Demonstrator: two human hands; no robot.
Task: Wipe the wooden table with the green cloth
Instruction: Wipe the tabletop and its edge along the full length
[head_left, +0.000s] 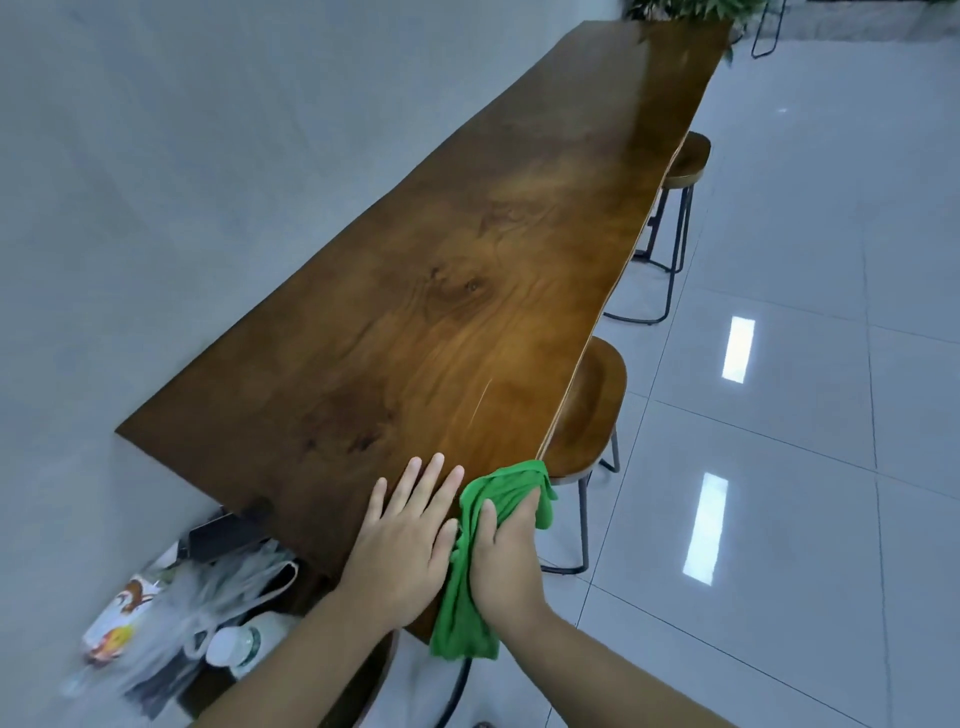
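A long wooden table (467, 260) runs from the near left toward the far right, along a grey wall. My right hand (506, 564) grips a bunched green cloth (470, 587) at the table's near corner, by its right edge; part of the cloth hangs below the edge. Just left of the cloth, my left hand (410, 540) lies flat on the tabletop with fingers spread, holding nothing.
Wooden stools (592, 410) with black metal legs stand along the table's right side, one further back (688, 158). A plastic bag with bottles and snack packs (197, 618) sits low at the near left. Glossy tiled floor (805, 415) lies to the right, and a plant (691, 8) at the far end.
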